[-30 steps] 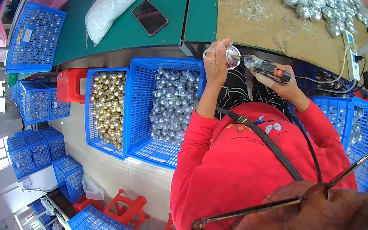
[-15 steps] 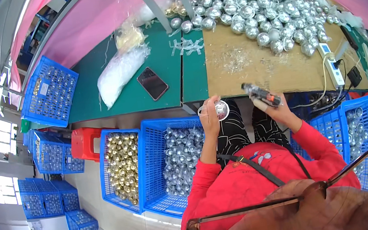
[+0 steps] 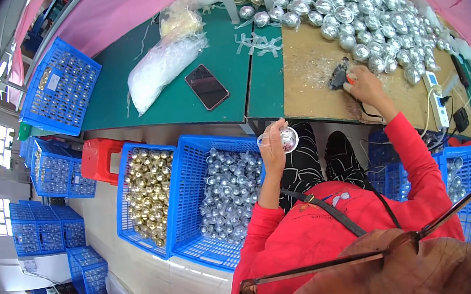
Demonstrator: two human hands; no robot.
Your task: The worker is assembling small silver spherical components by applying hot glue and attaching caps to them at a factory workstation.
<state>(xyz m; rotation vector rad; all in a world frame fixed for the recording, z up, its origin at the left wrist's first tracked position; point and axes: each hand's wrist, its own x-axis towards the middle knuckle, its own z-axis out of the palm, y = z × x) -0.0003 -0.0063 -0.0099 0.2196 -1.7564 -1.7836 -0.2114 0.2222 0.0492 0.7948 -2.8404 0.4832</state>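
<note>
My left hand (image 3: 272, 146), held in front of the table edge above my lap, is closed on a silver bauble (image 3: 289, 139) with a clear rim; its round open-looking side faces up. Out over the brown cardboard sheet (image 3: 307, 98), my right hand (image 3: 367, 91) is closed on a black glue gun (image 3: 338, 75) with an orange part under the fingers. A dark cord hangs below that wrist. The gun's nose points away to the far left, low over the board or resting on it; which one I cannot tell.
Many silver baubles (image 3: 358, 15) are heaped at the back right. A power strip (image 3: 436, 98) with cords lies right. On the green table (image 3: 114, 55) are a phone (image 3: 207, 87) and a white bag (image 3: 164, 70). Blue crates (image 3: 187, 145) of silver and gold baubles stand left below the table.
My right hand has carried the glue gun forward from the table edge to over the cardboard. My left hand keeps the bauble in nearly the same place. The view has shifted slightly.
</note>
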